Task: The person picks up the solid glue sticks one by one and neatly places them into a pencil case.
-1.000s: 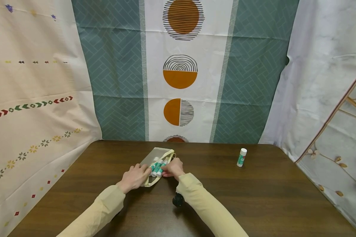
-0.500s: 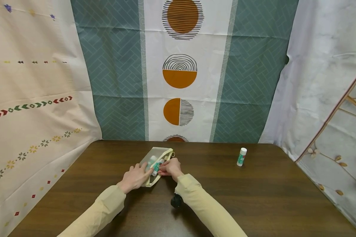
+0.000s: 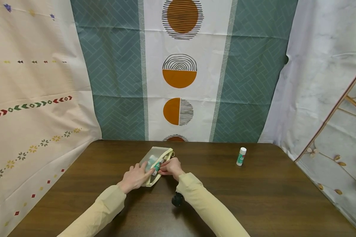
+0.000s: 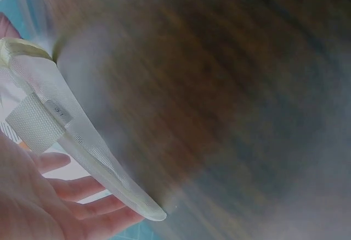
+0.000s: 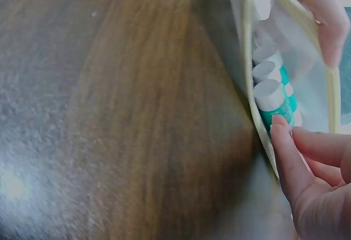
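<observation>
Green-and-white plastic tubes (image 5: 269,95) slid toward ten o'clock, deeper into the cream-edged translucent mesh pouch (image 3: 159,151); the right-hand grip (image 3: 171,168) shifted toward nine.

Your head camera looks forward and down over the worktop (image 3: 270,194) toward the far patterned cloth (image 3: 115,82). Your wrist cameras sit close in, one facing your left hand (image 3: 134,177), the other your right hand (image 3: 172,168); all three share the zippered pouch (image 3: 159,152).

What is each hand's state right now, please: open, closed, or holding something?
Left hand: open, resting on the mesh pouch.
Right hand: closed, pinching a green-and-white tube at the pouch's mouth.
</observation>
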Demonstrator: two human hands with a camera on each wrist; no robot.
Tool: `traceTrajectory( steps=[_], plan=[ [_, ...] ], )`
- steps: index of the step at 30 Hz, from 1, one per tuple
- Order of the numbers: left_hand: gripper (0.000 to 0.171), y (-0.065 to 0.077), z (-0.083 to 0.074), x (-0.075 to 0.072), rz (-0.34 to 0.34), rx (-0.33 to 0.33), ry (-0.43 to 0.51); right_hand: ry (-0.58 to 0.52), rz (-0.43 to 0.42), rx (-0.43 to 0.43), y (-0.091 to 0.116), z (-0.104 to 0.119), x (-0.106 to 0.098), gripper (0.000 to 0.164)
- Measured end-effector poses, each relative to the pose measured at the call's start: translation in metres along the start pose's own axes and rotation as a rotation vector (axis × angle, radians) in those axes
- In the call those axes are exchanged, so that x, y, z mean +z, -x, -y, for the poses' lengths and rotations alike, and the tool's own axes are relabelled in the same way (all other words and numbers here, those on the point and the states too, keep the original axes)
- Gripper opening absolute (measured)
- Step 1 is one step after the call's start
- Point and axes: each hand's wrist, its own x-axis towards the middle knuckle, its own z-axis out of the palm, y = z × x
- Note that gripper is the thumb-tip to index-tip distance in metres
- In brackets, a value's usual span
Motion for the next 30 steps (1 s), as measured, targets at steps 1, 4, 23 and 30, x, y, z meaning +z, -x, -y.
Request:
traceTrajectory(
  steps=[1, 4, 23, 30],
  plan=[
    [0.069, 0.0, 0.0, 0.0, -0.001, 0.0, 0.002, 0.005, 0.003, 0.001, 0.0, 0.0, -0.001, 0.014],
    [0.07, 0.0, 0.001, 0.001, -0.003, 0.002, 0.007, 0.014, 0.015, 0.004, -0.002, -0.001, -0.004, 0.014],
    [0.071, 0.0, 0.003, 0.001, -0.018, 0.001, 0.008, 0.043, 0.08, -0.056, 0.003, 0.005, -0.053, 0.02],
    [0.069, 0.002, 0.003, 0.001, -0.014, 0.005, 0.008, 0.12, 0.107, -0.105, 0.012, 0.014, -0.077, 0.019]
  ],
)
